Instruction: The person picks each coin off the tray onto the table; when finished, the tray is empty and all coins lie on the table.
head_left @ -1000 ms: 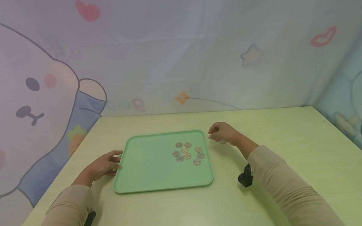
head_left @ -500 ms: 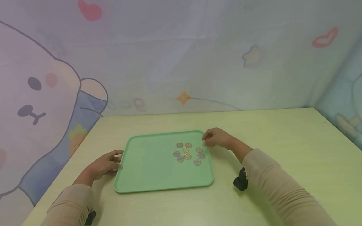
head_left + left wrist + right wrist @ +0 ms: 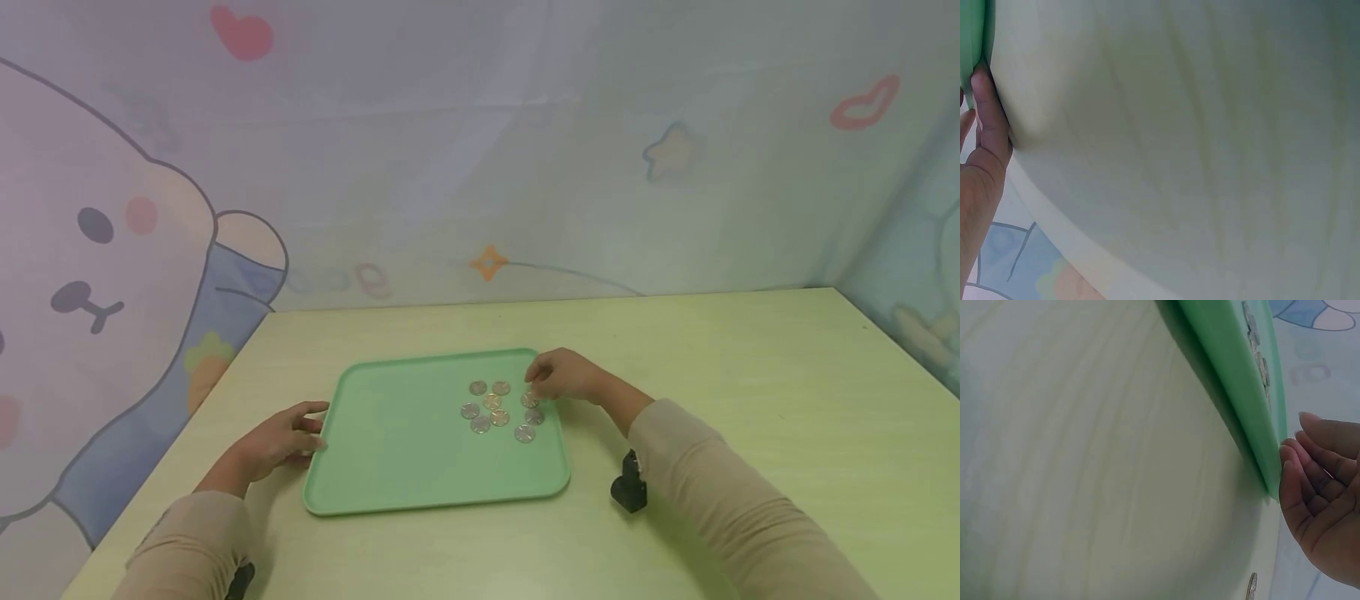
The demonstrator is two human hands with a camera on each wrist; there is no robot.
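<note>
the green rectangular plastic tray (image 3: 397, 433) looks smooth and satiny. the small round silver- and gold-toned metal coins (image 3: 499, 417) look shiny. the pale yellow-green, wood-grained tabletop (image 3: 735, 358) looks smooth and faintly glossy. the beige cloth sleeves (image 3: 727, 483) look matt and creased, as does the pastel fabric backdrop (image 3: 420, 150).

The tray (image 3: 397, 450) is plain mint green, and the coins (image 3: 499, 417) on it are silver, a few gold-tinted. Around the tray, the table (image 3: 787, 375) is pale yellow-green, faintly streaked. My sleeves (image 3: 738, 496) either side of the tray are beige. Behind the tray, the backdrop (image 3: 420, 175) is greyish lilac, printed with pink-red hearts (image 3: 246, 37) and an orange four-pointed star (image 3: 489, 262).
</note>
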